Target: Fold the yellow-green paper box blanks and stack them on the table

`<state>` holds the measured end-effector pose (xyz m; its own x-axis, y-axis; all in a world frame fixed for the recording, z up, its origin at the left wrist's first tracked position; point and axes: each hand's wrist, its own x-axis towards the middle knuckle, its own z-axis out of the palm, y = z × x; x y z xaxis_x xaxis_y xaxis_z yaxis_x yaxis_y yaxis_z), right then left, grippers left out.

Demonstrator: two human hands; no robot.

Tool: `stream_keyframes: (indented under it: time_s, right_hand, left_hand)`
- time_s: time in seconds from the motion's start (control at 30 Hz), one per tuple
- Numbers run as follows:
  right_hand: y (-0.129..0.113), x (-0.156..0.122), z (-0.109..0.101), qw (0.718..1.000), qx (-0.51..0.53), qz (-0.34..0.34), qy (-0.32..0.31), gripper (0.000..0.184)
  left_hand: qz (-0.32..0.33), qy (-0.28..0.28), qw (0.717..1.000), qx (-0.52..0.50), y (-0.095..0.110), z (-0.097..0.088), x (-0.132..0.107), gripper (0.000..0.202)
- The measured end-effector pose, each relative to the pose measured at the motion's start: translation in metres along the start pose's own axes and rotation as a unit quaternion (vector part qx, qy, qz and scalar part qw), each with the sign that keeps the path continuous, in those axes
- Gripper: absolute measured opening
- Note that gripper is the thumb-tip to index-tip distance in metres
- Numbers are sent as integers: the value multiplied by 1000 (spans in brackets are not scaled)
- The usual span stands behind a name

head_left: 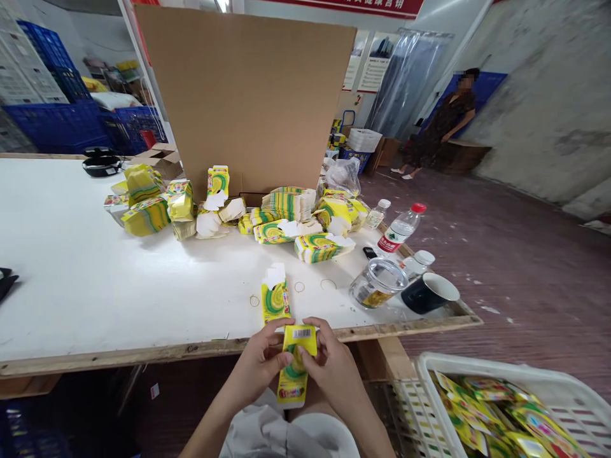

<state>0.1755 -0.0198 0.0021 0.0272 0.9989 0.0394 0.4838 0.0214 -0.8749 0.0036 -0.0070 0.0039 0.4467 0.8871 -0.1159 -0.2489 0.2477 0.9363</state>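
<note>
A yellow and green printed carton, barcode at its top end, is held upright over my lap just off the table's front edge. My left hand grips its left side, and my right hand grips the right side with the thumb on its face. Just beyond, a flat carton with white flaps lies on the table near my fingertips. Rubber bands lie beside it. Whether anything is inside the held carton I cannot tell.
Stacks of flattened cartons stretch across the table before a tall cardboard sheet. A clear jar, a water bottle and a dark mug stand right. A white basket holds cartons. A person stands behind.
</note>
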Motion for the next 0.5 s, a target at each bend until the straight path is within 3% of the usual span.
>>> stream_keyframes:
  time_s: [0.17,0.33,0.4,0.43,0.5]
  right_hand:
    - [-2,0,-2,999,-7,-11,43,32]
    - [3,-3,-7,992,116,-24,32,30]
    - [7,-13,-21,991,98,-14,88,28]
    - [9,-20,-33,988,44,-19,145,28]
    - [14,-36,-66,949,-125,-42,285,28]
  left_hand:
    - [11,47,999,-15,-2,3,4,49]
    - [11,41,999,-26,-11,12,8,48]
    - [28,38,999,16,-16,13,10,49]
    - [45,51,996,57,-17,10,12,49]
    - [87,102,977,164,-22,0,16,48]
